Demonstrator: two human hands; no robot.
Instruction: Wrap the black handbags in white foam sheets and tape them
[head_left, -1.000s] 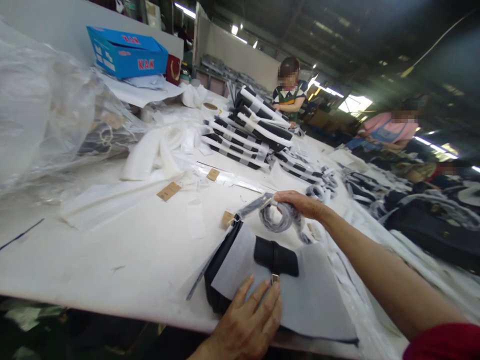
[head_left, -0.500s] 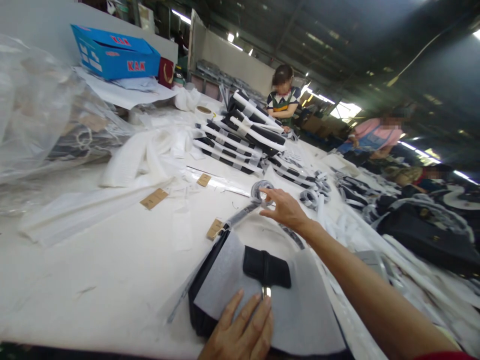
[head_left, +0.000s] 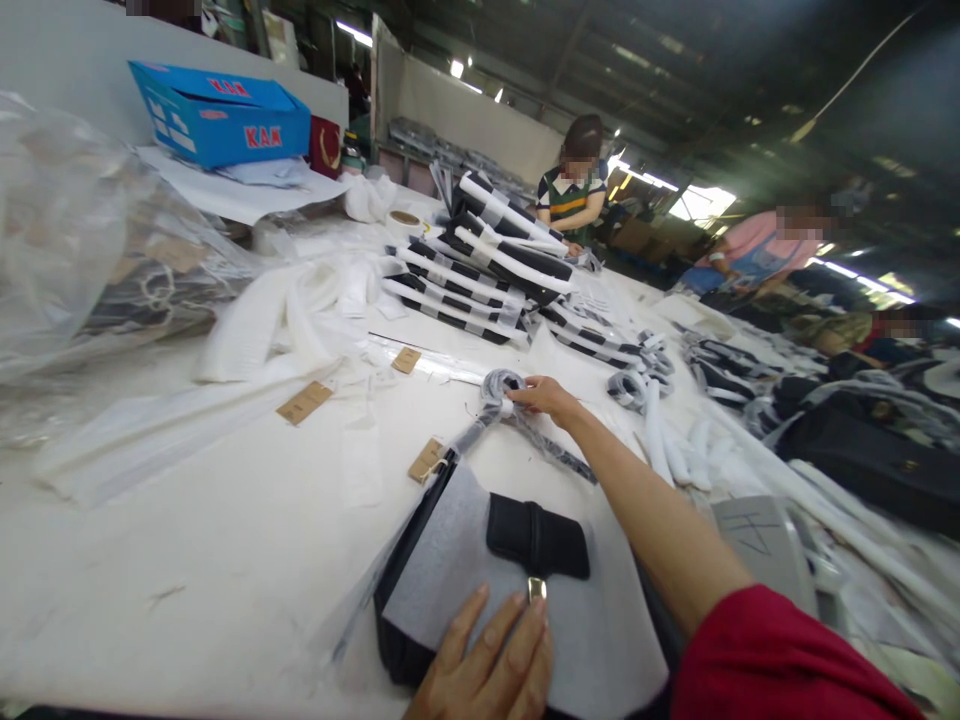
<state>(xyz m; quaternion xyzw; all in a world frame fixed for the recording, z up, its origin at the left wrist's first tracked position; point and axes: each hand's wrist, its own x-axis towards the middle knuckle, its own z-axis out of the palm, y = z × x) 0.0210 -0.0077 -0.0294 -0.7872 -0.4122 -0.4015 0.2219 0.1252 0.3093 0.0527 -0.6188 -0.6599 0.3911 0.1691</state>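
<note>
A black handbag (head_left: pixel 405 630) lies on the table before me, its front covered by a grey-white sheet (head_left: pixel 442 560). Through the sheet shows a black flap tab (head_left: pixel 538 537) with a gold clasp (head_left: pixel 537 590). Flat on the lower front rests my left hand (head_left: pixel 491 660), fingers stretched out. My right hand (head_left: pixel 546 396) reaches past the bag's top and pinches the strap (head_left: pixel 495 384), which is wrapped in clear plastic and coiled. Both ends of the strap run back toward the bag. Beside its top left corner is a brown paper tag (head_left: pixel 427 459).
Wrapped black bags (head_left: pixel 480 260) are piled at the back. Another coiled strap (head_left: pixel 627 388) lies right of my hand. A blue box (head_left: pixel 225 120) stands back left, near plastic film (head_left: pixel 60 230). Black bags (head_left: pixel 870 440) fill the right side. Co-workers (head_left: pixel 574 195) stand across the table.
My right hand has closed on the coiled strap, where its fingers were apart before. The coil and strap have shifted slightly left. My left hand stays on the bag.
</note>
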